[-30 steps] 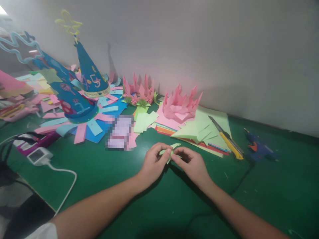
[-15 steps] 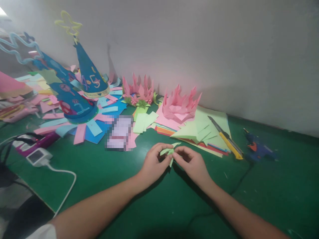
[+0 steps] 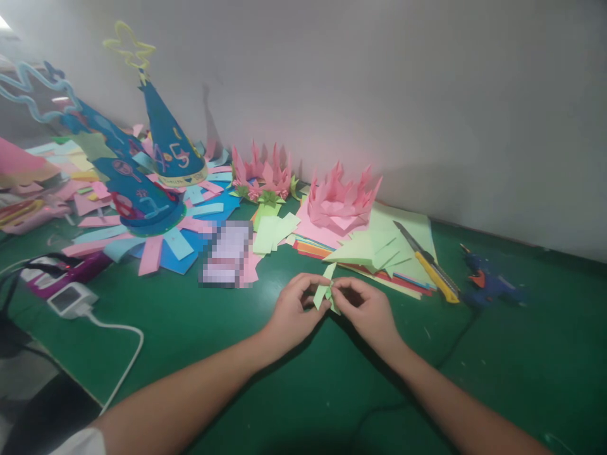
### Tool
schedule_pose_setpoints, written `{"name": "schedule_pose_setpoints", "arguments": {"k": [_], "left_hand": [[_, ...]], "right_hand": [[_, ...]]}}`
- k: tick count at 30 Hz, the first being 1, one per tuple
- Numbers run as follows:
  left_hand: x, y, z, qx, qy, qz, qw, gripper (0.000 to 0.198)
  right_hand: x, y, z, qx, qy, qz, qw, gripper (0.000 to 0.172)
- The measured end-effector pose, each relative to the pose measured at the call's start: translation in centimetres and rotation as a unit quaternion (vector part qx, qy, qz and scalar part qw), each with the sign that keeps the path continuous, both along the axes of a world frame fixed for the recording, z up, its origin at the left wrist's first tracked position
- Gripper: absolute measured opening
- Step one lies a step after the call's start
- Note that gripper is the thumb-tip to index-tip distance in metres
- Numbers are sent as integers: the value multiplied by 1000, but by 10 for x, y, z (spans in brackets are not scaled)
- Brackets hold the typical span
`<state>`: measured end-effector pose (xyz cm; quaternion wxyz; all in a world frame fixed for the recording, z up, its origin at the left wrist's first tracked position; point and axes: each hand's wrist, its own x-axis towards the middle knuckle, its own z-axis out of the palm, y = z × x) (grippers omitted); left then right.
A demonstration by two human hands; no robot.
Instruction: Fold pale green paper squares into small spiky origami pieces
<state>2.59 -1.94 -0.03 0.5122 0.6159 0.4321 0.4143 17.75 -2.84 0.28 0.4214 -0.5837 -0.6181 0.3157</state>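
- Two hands meet just above the desk [image 3: 190, 335], near its front middle: the left hand [image 3: 291, 311] and the right hand [image 3: 367, 311], with the fingertips almost touching each other.
- Both hands hold one small folded piece of light green paper [image 3: 324, 292]. It sits between the two hands, lifted a little from the desk, with one narrow point going up and another going down.
- Grip of each hand: the thumb and first fingers are closed in a pinch on the green paper and the other fingers are curled loosely. Nothing else is in either hand.
- Near, behind the hands, lies a stack of coloured sheets [image 3: 403, 281] with cut green pieces [image 3: 374, 249] on top. A yellow utility knife [image 3: 429, 262] rests on its right side, and a blue glue gun [image 3: 488, 284] lies further right.
- Risk, as I judge it: the paper is thin and the pinch is small, so a too strong pull from both sides may tear it or spoil a fold.
- If one pinch loosens, the piece can drop onto the desk.
- The knife blade seems pushed out, so a hand reaching to the stack without looking may touch it.
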Motion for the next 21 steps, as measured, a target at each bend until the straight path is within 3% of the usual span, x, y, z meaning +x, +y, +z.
{"name": "schedule_pose_setpoints", "arguments": {"k": [8,14,21], "left_hand": [[1,0,-4,-32,-51,-11,998,23],[-7,4,2,-44,-85,-65,993,27],[-13,18,-1,-111,-72,-50,990,29]], "right_hand": [[2,0,-2,50,-36,18,998,4],[4,0,-2,60,-23,11,998,5],[5,-1,-3,100,-66,37,992,7]]}}
